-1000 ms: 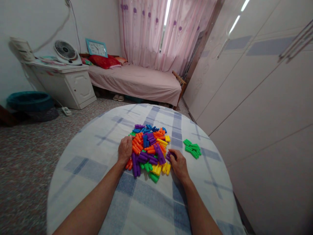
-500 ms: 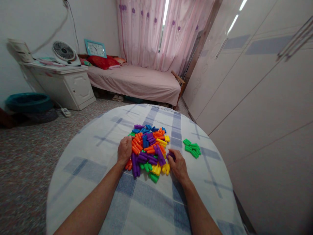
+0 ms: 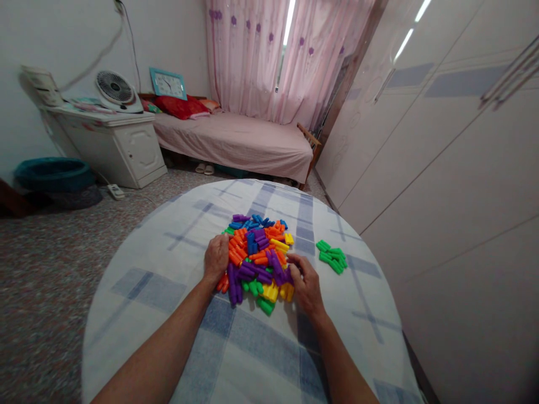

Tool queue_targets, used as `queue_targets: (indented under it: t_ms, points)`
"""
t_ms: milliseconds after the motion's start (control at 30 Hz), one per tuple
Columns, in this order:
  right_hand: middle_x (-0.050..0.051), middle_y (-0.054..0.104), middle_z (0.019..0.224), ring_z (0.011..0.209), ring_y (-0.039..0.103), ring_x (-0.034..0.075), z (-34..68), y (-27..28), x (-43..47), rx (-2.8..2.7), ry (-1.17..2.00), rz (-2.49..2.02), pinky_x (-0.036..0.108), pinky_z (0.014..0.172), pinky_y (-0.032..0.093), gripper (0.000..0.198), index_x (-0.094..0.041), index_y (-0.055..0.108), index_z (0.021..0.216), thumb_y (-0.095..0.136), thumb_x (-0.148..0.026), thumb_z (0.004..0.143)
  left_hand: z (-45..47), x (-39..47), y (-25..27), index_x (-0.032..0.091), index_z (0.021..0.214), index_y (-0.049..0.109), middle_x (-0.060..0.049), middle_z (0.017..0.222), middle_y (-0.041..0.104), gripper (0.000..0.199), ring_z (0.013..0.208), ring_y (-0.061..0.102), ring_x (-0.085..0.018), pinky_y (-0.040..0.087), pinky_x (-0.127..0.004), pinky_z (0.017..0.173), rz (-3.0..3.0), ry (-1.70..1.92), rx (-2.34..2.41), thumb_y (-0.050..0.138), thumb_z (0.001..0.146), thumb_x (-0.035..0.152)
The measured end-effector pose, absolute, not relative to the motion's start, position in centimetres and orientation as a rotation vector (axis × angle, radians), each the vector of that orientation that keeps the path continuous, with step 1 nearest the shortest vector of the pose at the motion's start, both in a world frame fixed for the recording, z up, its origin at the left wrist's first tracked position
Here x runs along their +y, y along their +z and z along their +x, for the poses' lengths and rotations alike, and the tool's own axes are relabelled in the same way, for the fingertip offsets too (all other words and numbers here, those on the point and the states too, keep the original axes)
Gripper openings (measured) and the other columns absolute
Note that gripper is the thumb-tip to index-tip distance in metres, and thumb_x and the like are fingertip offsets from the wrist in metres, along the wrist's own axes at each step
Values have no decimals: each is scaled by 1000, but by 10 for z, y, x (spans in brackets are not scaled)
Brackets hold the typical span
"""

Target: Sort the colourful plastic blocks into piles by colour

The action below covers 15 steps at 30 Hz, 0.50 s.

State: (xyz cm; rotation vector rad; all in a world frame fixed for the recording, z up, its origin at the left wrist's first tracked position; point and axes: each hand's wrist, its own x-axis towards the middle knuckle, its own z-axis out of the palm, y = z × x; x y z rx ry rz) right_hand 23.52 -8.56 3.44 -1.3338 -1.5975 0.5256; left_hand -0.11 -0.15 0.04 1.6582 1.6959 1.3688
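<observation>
A heap of bright plastic building pieces [image 3: 252,275], tube-shaped in orange, purple, blue, yellow and green, lies on the table. At its right edge my right hand [image 3: 306,283] is closed, thumb and fingers pinching a purple building piece [image 3: 288,274] beside another purple one. My left hand [image 3: 216,258] rests against the left side of the heap next to orange pieces [image 3: 237,247]. Its fingers are curled and closed, and whatever they may hold is hidden. Apart from the heap, to the right, sits a small group of green pieces [image 3: 332,257].
A checked blue-and-white cloth covers the round table [image 3: 168,314]. Beyond stand a bed [image 3: 240,137] and a white cabinet [image 3: 138,154] with a fan [image 3: 115,90]. A teal bin [image 3: 54,171] is on the floor at left; a wardrobe [image 3: 455,224] rises at right.
My right hand has moved the purple piece slightly left, up against the heap. My left hand stays beside the orange pieces. The whole view has shifted slightly.
</observation>
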Motion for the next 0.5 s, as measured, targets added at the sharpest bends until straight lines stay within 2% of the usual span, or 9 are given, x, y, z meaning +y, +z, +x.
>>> queue_targets:
  t_ms: [67,200,333,500]
  points:
    - [5,60,103,92,58,18,226,35,-89,-1722,513,-1341,32,82,49,30,-22,58,113,48,-31,86,-1,-1,0,19,90,63,-8,92,65,49,93,57,-21,43,-34,88,1653,1369,1697,20,92,43]
    - [6,55,115,103,56,22,214,31,-91,-1870,404,-1395,35,87,48,47,-25,52,123,61,-35,78,-2,1,-2,19,92,63,-9,93,65,49,94,57,-21,43,-34,88,1662,1364,1698,20,92,43]
    - [5,57,111,100,57,20,212,29,-88,-1820,371,-1423,33,86,48,40,-25,55,118,58,-29,79,-2,2,-4,19,91,63,-8,93,65,49,93,58,-21,44,-33,86,1657,1374,1695,21,92,45]
    - [4,61,98,84,58,17,222,30,-82,-1681,391,-1409,28,74,49,32,-21,59,110,54,-24,79,-2,1,-3,20,91,62,-8,93,66,49,94,58,-21,43,-34,88,1657,1352,1710,20,92,44]
